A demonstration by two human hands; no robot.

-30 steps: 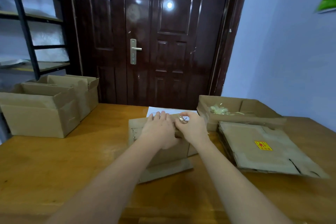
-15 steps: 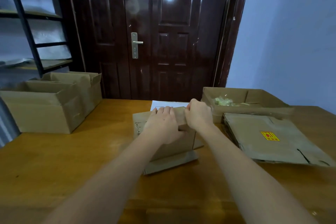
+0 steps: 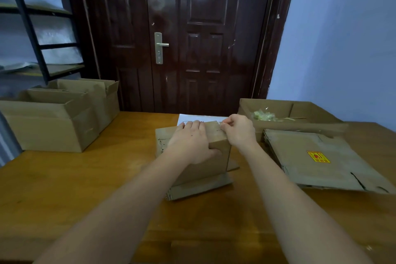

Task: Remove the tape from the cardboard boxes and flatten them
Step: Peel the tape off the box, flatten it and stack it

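Hands work atop the small cardboard box [image 3: 216,156]: left hand [image 3: 190,143] lies flat, thumb hooked on its near face; right hand [image 3: 239,132] pinches its far top edge. Flattened cardboard [image 3: 321,161] lies just right, open boxes [image 3: 57,118] well left.

Small cardboard box [image 3: 216,156] sits mid-table [image 3: 85,188], left hand [image 3: 190,141] flat on top with the thumb hooked over the near side, right hand [image 3: 237,130] pinching at the top's far right edge. Flattened cardboard [image 3: 317,158] lies to the right, open boxes [image 3: 53,122] stand on the left
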